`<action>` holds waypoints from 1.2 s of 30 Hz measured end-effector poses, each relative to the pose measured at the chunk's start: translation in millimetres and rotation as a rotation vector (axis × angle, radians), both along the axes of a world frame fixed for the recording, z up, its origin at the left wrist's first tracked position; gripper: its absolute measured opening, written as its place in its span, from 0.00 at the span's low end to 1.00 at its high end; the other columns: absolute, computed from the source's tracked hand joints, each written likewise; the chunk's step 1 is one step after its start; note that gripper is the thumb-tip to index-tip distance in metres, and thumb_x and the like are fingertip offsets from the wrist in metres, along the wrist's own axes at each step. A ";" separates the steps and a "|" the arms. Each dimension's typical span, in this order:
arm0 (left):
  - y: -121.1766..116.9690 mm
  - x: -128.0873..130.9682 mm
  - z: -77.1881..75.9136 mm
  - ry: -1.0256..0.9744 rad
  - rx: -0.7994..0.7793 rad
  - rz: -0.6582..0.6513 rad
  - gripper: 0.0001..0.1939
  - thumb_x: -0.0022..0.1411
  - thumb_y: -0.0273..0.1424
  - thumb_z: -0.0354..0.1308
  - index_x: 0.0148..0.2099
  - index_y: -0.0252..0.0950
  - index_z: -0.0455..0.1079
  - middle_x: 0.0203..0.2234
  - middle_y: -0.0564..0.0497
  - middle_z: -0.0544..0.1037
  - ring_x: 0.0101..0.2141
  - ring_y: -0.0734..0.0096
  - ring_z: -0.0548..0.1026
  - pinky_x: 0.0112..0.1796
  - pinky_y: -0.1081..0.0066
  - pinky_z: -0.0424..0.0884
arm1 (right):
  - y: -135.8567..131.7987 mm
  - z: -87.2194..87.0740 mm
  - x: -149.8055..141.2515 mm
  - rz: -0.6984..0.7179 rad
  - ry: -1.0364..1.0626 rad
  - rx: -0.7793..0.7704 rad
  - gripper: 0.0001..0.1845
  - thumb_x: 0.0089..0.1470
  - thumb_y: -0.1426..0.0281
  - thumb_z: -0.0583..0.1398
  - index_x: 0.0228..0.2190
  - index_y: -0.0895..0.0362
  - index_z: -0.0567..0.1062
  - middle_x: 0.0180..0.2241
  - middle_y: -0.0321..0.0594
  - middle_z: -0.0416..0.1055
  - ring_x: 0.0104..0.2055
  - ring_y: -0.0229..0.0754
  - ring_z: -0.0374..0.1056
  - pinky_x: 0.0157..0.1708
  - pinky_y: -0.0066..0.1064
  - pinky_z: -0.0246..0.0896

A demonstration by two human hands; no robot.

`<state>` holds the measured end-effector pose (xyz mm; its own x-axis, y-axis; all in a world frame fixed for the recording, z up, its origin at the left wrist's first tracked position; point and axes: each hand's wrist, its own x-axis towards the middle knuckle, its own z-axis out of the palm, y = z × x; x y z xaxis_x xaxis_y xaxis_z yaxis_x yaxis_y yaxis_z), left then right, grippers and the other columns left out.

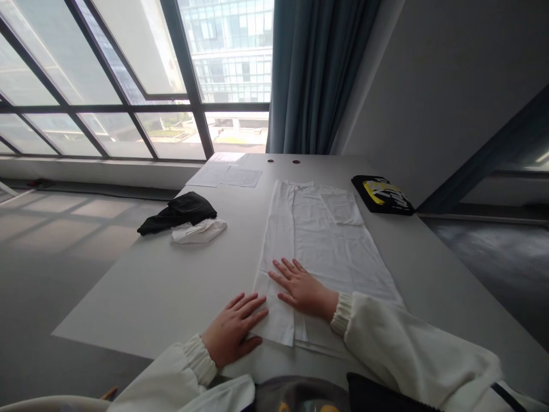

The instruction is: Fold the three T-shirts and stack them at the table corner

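Note:
A white garment [326,246], perhaps a T-shirt, lies spread flat on the white table, its left side folded inward as a long strip. One sleeve is visible at its far right. My left hand [235,329] rests open at the near left edge of the garment, fingertips on the folded strip and palm over the table. Farther up and to the right, my right hand [300,288] lies open and flat on the cloth, its fingers spread across the fold's edge. Neither hand grips anything. My right forearm covers part of the garment's near right side.
On the white table [171,292], a crumpled black cloth [182,212] and a small white cloth [199,231] lie at the left. Sheets of paper [241,176] are at the far left. A folded black garment with a yellow and white print [381,194] sits at the far right edge.

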<state>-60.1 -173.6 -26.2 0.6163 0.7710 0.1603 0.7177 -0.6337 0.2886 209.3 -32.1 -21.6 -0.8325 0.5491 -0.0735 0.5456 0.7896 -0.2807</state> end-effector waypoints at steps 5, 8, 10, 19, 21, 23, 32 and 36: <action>-9.0 -0.6 6.1 -0.136 0.055 0.107 0.10 0.69 0.29 0.54 0.49 0.42 0.74 0.46 0.46 0.81 0.45 0.61 0.79 0.48 0.60 0.73 | -49.8 5.0 36.2 0.058 0.034 -0.099 0.40 0.65 0.55 0.62 0.72 0.49 0.60 0.77 0.49 0.43 0.78 0.60 0.37 0.74 0.59 0.32; -8.8 7.3 6.1 -0.132 0.082 0.161 0.07 0.67 0.29 0.55 0.46 0.40 0.72 0.41 0.47 0.80 0.41 0.62 0.78 0.44 0.61 0.71 | -73.7 3.7 42.9 0.009 0.083 -0.104 0.40 0.63 0.55 0.63 0.71 0.50 0.63 0.76 0.50 0.46 0.78 0.61 0.39 0.74 0.59 0.33; -7.5 15.9 3.5 -0.103 0.094 0.219 0.05 0.66 0.30 0.58 0.45 0.40 0.71 0.40 0.48 0.80 0.40 0.61 0.77 0.43 0.61 0.71 | -87.4 1.3 40.4 -0.038 0.140 -0.081 0.38 0.61 0.56 0.65 0.69 0.51 0.67 0.74 0.52 0.52 0.77 0.61 0.44 0.73 0.61 0.36; -5.5 39.0 -5.5 -0.108 0.123 0.389 0.07 0.63 0.24 0.54 0.40 0.41 0.68 0.35 0.49 0.76 0.36 0.62 0.76 0.40 0.63 0.71 | -103.7 -6.2 16.9 -0.106 0.403 0.048 0.17 0.60 0.70 0.64 0.51 0.49 0.79 0.52 0.46 0.78 0.57 0.52 0.71 0.71 0.66 0.40; -6.0 37.6 -3.7 -0.131 0.114 0.373 0.10 0.59 0.22 0.55 0.41 0.41 0.69 0.37 0.49 0.76 0.38 0.61 0.76 0.41 0.63 0.72 | -99.0 -8.6 17.5 -0.115 0.466 0.053 0.14 0.62 0.74 0.60 0.46 0.49 0.81 0.46 0.43 0.80 0.50 0.48 0.74 0.71 0.64 0.43; -6.4 36.1 -1.1 -0.151 0.103 0.360 0.13 0.54 0.21 0.56 0.41 0.41 0.68 0.38 0.48 0.75 0.39 0.60 0.75 0.43 0.62 0.73 | -94.5 -10.8 19.8 -0.117 0.550 0.058 0.16 0.61 0.76 0.59 0.47 0.50 0.81 0.44 0.42 0.80 0.48 0.47 0.74 0.69 0.61 0.48; -9.2 31.4 -4.0 -0.113 0.114 0.364 0.17 0.52 0.19 0.55 0.43 0.41 0.68 0.43 0.46 0.76 0.43 0.59 0.74 0.46 0.60 0.73 | -91.6 -8.6 24.2 0.057 0.624 0.032 0.22 0.56 0.81 0.58 0.48 0.52 0.82 0.48 0.42 0.81 0.50 0.47 0.75 0.62 0.48 0.65; -11.2 28.4 -4.0 -0.122 0.107 0.336 0.16 0.53 0.17 0.53 0.41 0.41 0.69 0.42 0.48 0.77 0.42 0.60 0.74 0.46 0.61 0.73 | -90.4 -12.7 28.5 0.051 0.616 0.035 0.22 0.55 0.82 0.60 0.47 0.52 0.83 0.49 0.42 0.82 0.52 0.47 0.75 0.61 0.46 0.67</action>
<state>-31.7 -184.8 -30.2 0.3035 0.9020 0.3072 0.8552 -0.4000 0.3296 237.9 -122.5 -34.3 -0.7413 0.5010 0.4467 0.2527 0.8248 -0.5058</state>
